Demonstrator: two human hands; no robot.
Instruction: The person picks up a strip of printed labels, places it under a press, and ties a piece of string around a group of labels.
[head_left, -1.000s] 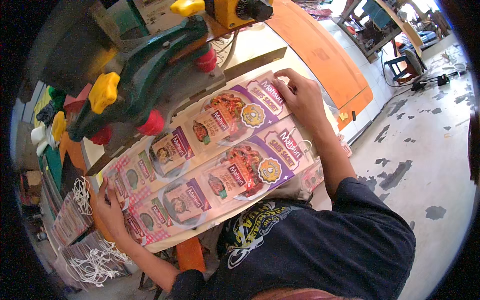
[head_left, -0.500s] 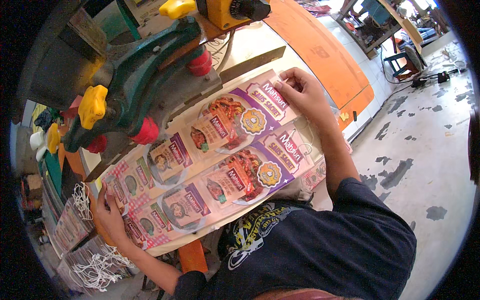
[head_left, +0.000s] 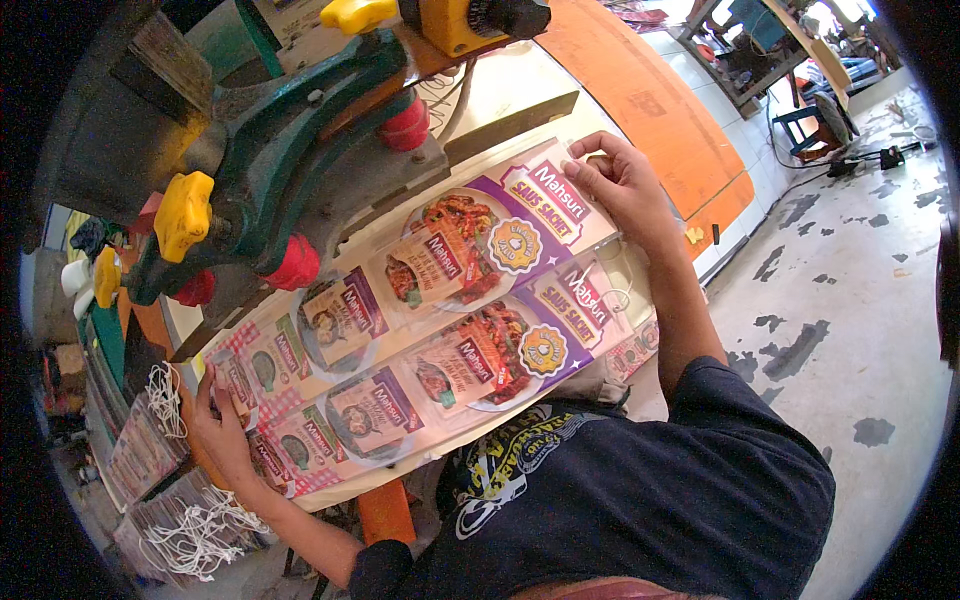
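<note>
While two printed sheets [head_left: 425, 322] lie just beside the green machine [head_left: 256, 165], the right hand [head_left: 628, 192] pinches the machine-side sheet [head_left: 425, 268] in its fingers; whether the left hand [head_left: 217, 432] grips too, I cannot tell.

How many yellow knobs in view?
3: top knob, upper edge; middle knob, left of centre; left knob, farther left and lower. Others may be hidden.
</note>
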